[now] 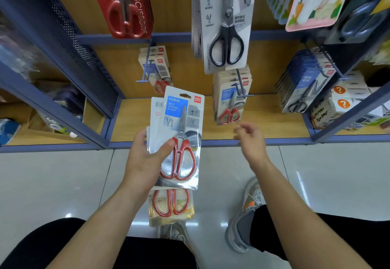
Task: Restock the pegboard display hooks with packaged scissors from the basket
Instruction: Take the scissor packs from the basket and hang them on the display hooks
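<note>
Down low at the shelf unit [211, 119], wooden back and base in a blue frame, grey floor [52, 184] in front of it. High up hangs a big black-handled pack [226, 36], with a red-handled pack [126, 9] to its left. Lower down, a thick row of packs [232, 100] fills the right-hand peg, while the left peg [145, 72] carries only a few packs [157, 66] near its back. Now the task's scissors: a fanned stack [179, 125] is up in front of the shelf base, just below that left peg and clear of it, front pack face out, blades up, red handles down. The left hand [145, 161] grips the stack from its left edge, thumb [168, 145] pressed across the front by the handle tops, fingers wrapped behind and out of sight. Another red-handled pack [171, 205] shows below the stack; whether the hand holds it too, can't tell. The right hand [251, 140] hovers to the right of the stack, apart from it, blurred, fingers loosely bent and holding nothing.
</note>
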A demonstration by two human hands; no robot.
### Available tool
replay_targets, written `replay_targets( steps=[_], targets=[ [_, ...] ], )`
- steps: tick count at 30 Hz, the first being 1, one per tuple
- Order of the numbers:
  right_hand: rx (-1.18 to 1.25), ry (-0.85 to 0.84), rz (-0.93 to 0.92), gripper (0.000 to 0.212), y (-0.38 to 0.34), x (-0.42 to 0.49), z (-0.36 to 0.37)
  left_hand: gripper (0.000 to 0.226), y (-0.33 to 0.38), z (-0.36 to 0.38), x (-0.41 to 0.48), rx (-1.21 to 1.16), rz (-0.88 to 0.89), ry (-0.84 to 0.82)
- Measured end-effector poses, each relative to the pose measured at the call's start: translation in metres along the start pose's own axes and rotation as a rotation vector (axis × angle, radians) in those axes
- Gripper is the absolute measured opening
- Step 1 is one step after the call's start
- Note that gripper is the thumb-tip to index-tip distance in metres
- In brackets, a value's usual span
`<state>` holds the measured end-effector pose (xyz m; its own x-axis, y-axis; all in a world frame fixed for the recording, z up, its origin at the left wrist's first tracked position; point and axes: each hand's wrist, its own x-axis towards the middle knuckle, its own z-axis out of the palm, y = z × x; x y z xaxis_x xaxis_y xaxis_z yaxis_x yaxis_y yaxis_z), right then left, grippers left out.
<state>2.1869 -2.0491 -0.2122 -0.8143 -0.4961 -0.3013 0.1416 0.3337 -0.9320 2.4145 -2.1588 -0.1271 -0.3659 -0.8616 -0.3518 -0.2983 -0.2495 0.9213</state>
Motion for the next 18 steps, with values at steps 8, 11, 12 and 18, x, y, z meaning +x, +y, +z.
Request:
replay_targets(
  steps=[8, 11, 12, 18],
  targets=[
    [0.253, -0.412, -0.017, 0.032, -0.034, -0.096, 0.044, 0.052, 0.002, 0.005, -0.006, -0.068, 0.055, -0.017],
    [0.265, -0.384, 0.004, 0.029, -0.034, -0.093, 0.045, 0.041, 0.003, 0.004, -0.005, -0.069, 0.066, 0.001],
    [0.273, -0.391, 0.016, 0.029, -0.034, -0.091, 0.043, 0.035, 0.003, 0.003, -0.005, -0.065, 0.063, 0.011],
    [0.348, -0.406, 0.041, 0.026, -0.025, -0.079, 0.024, 0.037, 0.002, -0.003, -0.002, -0.016, 0.052, 0.041]
  ],
)
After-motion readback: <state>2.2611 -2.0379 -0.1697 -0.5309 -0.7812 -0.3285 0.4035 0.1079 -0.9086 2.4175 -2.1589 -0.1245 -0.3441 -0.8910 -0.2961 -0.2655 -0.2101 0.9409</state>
